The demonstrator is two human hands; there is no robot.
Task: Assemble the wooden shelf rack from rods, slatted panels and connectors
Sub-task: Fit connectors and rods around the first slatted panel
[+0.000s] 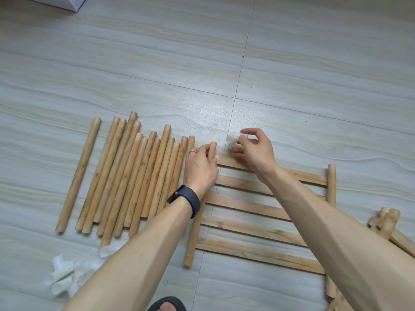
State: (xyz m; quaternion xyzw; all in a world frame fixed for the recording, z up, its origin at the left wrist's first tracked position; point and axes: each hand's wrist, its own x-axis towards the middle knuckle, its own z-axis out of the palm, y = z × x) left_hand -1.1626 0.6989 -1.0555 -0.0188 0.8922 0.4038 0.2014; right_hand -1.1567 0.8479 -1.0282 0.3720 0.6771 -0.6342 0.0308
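Observation:
A slatted wooden panel lies flat on the floor in front of me. My left hand grips the top end of the panel's left side rod. My right hand pinches a white plastic connector just to the right of that rod end, a little apart from it. Several loose wooden rods lie side by side to the left of the panel. More white connectors sit in a heap at the lower left.
Further wooden panels are stacked at the right edge. A white box corner shows at the top left. My sandalled foot is at the bottom edge. Grey tiled floor stretches beyond the parts.

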